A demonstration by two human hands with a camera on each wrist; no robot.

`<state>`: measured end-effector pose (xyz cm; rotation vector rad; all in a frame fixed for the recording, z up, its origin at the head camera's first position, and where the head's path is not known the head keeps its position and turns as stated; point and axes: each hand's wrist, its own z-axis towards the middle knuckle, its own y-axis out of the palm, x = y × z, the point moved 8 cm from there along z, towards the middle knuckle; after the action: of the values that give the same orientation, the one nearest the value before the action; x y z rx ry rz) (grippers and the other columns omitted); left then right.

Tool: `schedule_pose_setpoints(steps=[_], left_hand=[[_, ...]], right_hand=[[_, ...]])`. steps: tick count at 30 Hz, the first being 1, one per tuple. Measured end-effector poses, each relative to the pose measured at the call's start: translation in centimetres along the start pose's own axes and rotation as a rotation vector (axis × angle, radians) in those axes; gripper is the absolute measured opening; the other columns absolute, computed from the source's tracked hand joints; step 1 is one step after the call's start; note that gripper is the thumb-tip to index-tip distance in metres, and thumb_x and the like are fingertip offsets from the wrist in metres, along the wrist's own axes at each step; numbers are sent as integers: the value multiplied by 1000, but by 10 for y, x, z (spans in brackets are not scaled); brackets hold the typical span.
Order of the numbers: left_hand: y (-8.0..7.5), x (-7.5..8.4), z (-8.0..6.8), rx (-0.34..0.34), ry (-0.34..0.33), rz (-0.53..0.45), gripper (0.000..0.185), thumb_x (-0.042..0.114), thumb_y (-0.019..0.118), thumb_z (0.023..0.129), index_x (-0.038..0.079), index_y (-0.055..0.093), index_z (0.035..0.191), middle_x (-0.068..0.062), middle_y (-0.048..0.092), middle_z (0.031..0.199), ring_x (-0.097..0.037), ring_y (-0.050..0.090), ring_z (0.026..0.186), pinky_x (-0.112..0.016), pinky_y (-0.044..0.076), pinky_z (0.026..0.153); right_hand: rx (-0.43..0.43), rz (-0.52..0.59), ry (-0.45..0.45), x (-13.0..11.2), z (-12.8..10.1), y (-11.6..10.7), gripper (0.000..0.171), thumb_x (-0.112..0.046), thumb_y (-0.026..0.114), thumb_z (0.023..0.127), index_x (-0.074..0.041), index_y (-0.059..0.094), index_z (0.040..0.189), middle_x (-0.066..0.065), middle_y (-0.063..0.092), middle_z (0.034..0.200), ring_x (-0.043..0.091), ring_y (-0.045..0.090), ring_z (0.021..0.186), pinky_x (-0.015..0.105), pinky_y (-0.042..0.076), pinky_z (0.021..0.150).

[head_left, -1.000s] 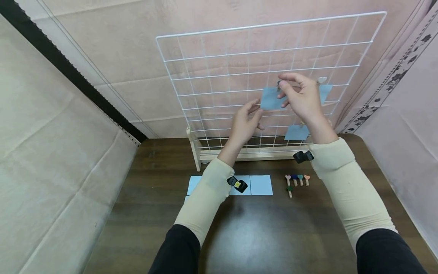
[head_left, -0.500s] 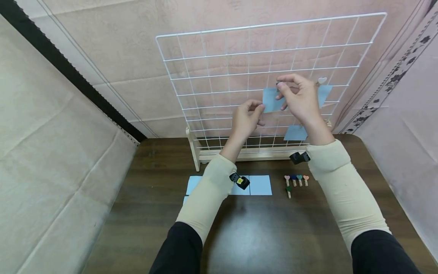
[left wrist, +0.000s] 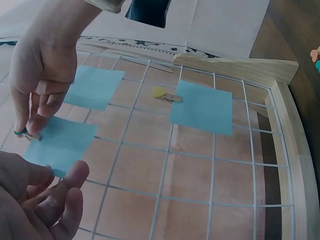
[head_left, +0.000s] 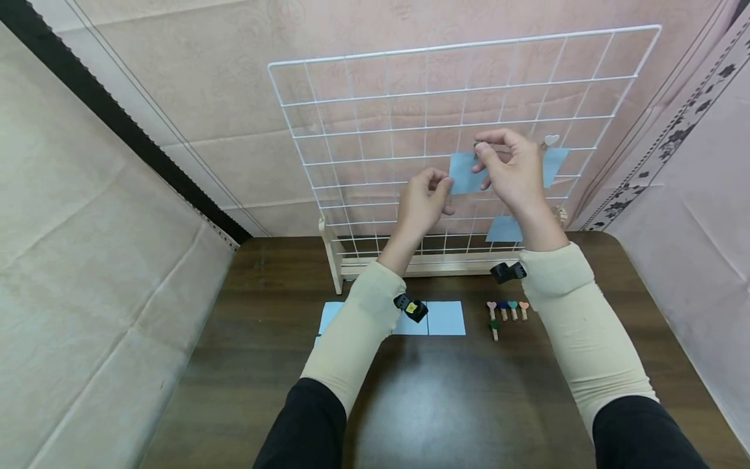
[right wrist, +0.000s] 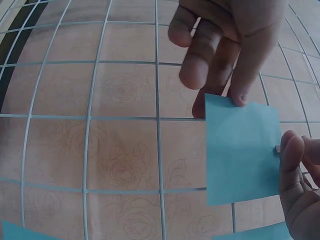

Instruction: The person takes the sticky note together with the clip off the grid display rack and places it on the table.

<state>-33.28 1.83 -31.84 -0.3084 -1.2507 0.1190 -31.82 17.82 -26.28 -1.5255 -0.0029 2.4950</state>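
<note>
Two hands hold a blue paper square against the white wire grid.

The left hand (head_left: pixel 423 202) pinches the lower left corner of the blue paper (head_left: pixel 465 172) between its fingers (left wrist: pixel 67 192). The right hand (head_left: pixel 511 168) holds a small clip (left wrist: pixel 30 135) at the top edge of the same paper, fingers narrow around it. The paper lies flat on the wire grid (head_left: pixel 375 104), which stands upright at the back of the surface (head_left: pixel 445 404). Two more blue papers hang on the grid to the right, one under a yellow heart clip (left wrist: pixel 164 94).
</note>
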Motion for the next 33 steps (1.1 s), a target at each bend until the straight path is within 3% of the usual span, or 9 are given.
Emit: schedule_pose_setpoints(steps=[10, 22, 26, 33], left_hand=[[-2, -4, -4, 8, -1, 26, 21, 15, 58, 110, -3, 66, 116, -18, 73, 111, -22, 76, 68, -30, 62, 61], [-23, -15, -21, 27, -3, 13, 19, 14, 57, 110, -1, 66, 116, -16, 71, 114, -29, 75, 68, -30, 61, 59], [-28, -18, -25, 36, 1, -11, 17, 13, 57, 110, -2, 65, 113, -17, 70, 109, -24, 74, 65, -30, 61, 60], [-32, -18, -31, 37, 35, -7, 18, 14, 57, 110, -1, 66, 113, -15, 71, 106, -20, 74, 64, -33, 61, 60]], right_hand=[[17, 8, 8, 1, -1, -3, 22, -11, 61, 107, 3, 68, 123, 0, 65, 104, 9, 64, 69, 18, 48, 49], [-7, 85, 30, -1, -9, -8, 21, -12, 60, 108, -2, 67, 125, 6, 64, 110, 11, 62, 64, 19, 49, 49], [-18, 78, 19, -2, -12, -7, 22, -11, 60, 107, -3, 67, 126, 7, 64, 117, 11, 63, 66, 19, 50, 51], [-15, 86, 17, -2, -15, -7, 20, -11, 61, 107, -5, 69, 124, 4, 63, 114, 11, 63, 65, 20, 51, 51]])
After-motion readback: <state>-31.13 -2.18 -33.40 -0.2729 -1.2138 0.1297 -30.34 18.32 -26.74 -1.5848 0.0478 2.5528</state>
